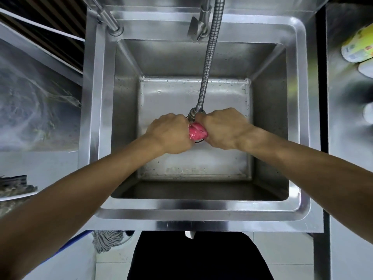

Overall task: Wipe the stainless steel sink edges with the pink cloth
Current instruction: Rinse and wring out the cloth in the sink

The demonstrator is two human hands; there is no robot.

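Both my left hand [171, 134] and right hand [224, 128] grip the balled pink cloth [197, 133] over the sink [201, 207] basin under the hose [210, 57], edges apparently not wiped yet.

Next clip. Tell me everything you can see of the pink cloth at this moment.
The pink cloth is bunched into a tight, glossy wad that looks wet. Only a short stretch shows, between the left hand and the right hand, which grip its two ends with fists close together, as if wringing. It is held above the sink basin, just under the end of the flexible metal hose. It touches no sink edge.
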